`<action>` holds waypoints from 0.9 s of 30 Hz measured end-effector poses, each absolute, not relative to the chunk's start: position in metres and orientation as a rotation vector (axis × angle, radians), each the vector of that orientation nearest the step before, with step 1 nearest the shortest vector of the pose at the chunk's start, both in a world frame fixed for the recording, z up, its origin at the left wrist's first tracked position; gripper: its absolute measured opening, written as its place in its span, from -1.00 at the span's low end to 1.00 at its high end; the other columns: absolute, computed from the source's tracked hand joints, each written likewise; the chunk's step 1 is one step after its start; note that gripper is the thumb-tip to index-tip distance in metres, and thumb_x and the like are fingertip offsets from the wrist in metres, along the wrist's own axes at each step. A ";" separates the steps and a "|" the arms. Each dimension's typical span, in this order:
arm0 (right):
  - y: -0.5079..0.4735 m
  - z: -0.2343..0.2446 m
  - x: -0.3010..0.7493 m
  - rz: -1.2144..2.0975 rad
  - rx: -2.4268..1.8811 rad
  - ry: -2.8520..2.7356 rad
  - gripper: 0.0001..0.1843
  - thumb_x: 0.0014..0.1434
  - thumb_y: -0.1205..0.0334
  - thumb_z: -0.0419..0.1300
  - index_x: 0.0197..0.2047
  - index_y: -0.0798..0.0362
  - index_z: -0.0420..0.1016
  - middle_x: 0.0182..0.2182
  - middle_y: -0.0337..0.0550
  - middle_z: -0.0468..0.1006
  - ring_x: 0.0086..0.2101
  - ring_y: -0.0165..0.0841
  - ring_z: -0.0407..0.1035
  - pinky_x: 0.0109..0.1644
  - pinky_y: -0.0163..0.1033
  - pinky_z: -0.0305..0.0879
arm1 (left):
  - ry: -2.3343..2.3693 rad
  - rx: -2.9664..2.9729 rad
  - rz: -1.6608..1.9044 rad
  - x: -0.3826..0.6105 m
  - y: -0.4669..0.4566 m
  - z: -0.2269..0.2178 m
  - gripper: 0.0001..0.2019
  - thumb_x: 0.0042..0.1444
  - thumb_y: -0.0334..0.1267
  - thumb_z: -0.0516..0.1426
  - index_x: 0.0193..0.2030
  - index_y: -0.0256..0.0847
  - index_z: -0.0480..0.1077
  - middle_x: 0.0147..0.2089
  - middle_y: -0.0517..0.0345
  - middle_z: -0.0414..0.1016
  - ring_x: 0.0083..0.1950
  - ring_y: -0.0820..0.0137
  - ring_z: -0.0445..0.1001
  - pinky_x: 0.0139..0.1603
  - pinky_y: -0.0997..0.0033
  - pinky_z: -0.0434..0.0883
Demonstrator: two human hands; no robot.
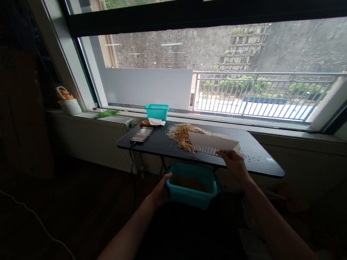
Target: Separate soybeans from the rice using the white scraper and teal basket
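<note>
My left hand is closed on the left rim of a teal plastic bin, held over my lap below the table's front edge. Brown grains or kernels cover the bin's bottom, too dark to name. In my right hand a thin white sheet is pinched at its lower right; a row of slots runs along its lower edge. The sheet stands tilted over the black table, right beside a heap of orange-yellow kernels that look like corn. Paler, smaller grains lie around the heap, partly hidden behind the sheet.
A second teal bin stands behind the table's back left. A phone-like blurred item with a cable and a crumpled white tissue lie on the left. Beyond are a radiator, a white pot and a large window.
</note>
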State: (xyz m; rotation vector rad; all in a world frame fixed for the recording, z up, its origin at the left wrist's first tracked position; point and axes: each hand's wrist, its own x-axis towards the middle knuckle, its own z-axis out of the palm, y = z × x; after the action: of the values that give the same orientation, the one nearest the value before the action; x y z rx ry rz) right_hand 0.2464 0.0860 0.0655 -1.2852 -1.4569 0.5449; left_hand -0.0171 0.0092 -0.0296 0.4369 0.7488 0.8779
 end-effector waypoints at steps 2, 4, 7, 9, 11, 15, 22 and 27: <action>0.078 0.068 0.252 0.576 -1.265 -1.451 -0.67 -0.12 -0.02 0.23 -0.42 0.10 0.47 -0.45 -0.11 0.57 -0.34 -0.25 0.42 -0.27 -0.20 0.31 | 0.737 0.435 0.882 -0.017 0.010 -0.031 -0.45 0.01 0.07 0.02 0.09 -0.21 0.25 -0.14 -0.01 0.48 -0.11 0.21 0.44 -0.18 0.31 0.34; 0.070 0.068 0.256 0.616 -1.248 -1.449 -0.68 -0.12 -0.02 0.24 -0.42 0.09 0.49 -0.43 -0.11 0.58 -0.32 -0.23 0.43 -0.22 -0.18 0.32 | 0.728 0.434 0.892 -0.017 0.010 -0.032 -0.45 0.01 0.06 0.03 0.09 -0.21 0.25 -0.13 -0.01 0.48 -0.12 0.21 0.44 -0.18 0.32 0.34; 0.062 0.062 0.260 0.649 -1.230 -1.433 -0.65 -0.15 -0.05 0.26 -0.43 0.08 0.49 -0.43 -0.11 0.58 -0.31 -0.22 0.44 -0.18 -0.15 0.33 | 0.708 0.438 0.893 -0.017 0.010 -0.033 -0.45 0.01 0.05 0.04 0.10 -0.20 0.25 -0.13 0.00 0.48 -0.12 0.22 0.44 -0.18 0.32 0.34; 0.060 0.058 0.259 0.677 -1.211 -1.433 -0.63 -0.18 -0.08 0.27 -0.43 0.08 0.48 -0.43 -0.11 0.58 -0.31 -0.22 0.43 -0.17 -0.14 0.33 | 0.694 0.440 0.886 -0.017 0.010 -0.034 -0.45 0.01 0.05 0.03 0.10 -0.20 0.25 -0.13 -0.01 0.48 -0.12 0.22 0.44 -0.17 0.32 0.34; 0.060 0.057 0.256 0.707 -1.187 -1.449 -0.60 -0.19 -0.10 0.26 -0.43 0.08 0.48 -0.44 -0.11 0.58 -0.32 -0.23 0.43 -0.17 -0.14 0.32 | 0.686 0.442 0.881 -0.018 0.010 -0.034 -0.44 0.01 0.06 0.03 0.11 -0.20 0.25 -0.13 -0.01 0.48 -0.11 0.22 0.44 -0.16 0.32 0.33; 0.066 0.064 0.250 0.633 -1.216 -1.464 -0.61 -0.14 -0.09 0.22 -0.42 0.10 0.47 -0.43 -0.09 0.57 -0.34 -0.26 0.41 -0.25 -0.19 0.30 | 0.694 0.445 0.892 -0.019 0.010 -0.035 -0.44 0.01 0.06 0.03 0.11 -0.20 0.24 -0.12 0.00 0.48 -0.10 0.22 0.44 -0.16 0.32 0.33; 0.090 0.064 0.243 0.395 -1.337 -1.525 -0.65 -0.11 -0.07 0.17 -0.57 0.08 0.32 -0.64 -0.21 0.39 -0.55 -0.39 0.23 -0.50 -0.29 0.12 | 0.740 0.433 0.904 -0.020 0.008 -0.034 -0.44 0.01 0.05 0.04 0.10 -0.24 0.25 -0.11 -0.03 0.47 -0.08 0.20 0.43 -0.16 0.32 0.33; 0.098 0.057 0.240 0.404 -1.282 -1.544 -0.64 -0.10 -0.08 0.16 -0.57 0.07 0.29 -0.65 -0.25 0.35 -0.57 -0.43 0.16 -0.52 -0.31 0.09 | 0.734 0.444 0.912 -0.019 0.006 -0.032 -0.45 0.02 0.05 0.03 0.10 -0.23 0.26 -0.10 -0.02 0.47 -0.07 0.19 0.42 -0.15 0.30 0.33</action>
State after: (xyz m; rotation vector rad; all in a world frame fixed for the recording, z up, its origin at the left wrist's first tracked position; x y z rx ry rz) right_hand 0.2398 0.0976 0.0570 -1.2825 -1.5440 0.4044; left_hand -0.0195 0.0064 -0.0320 0.4443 0.7341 0.9121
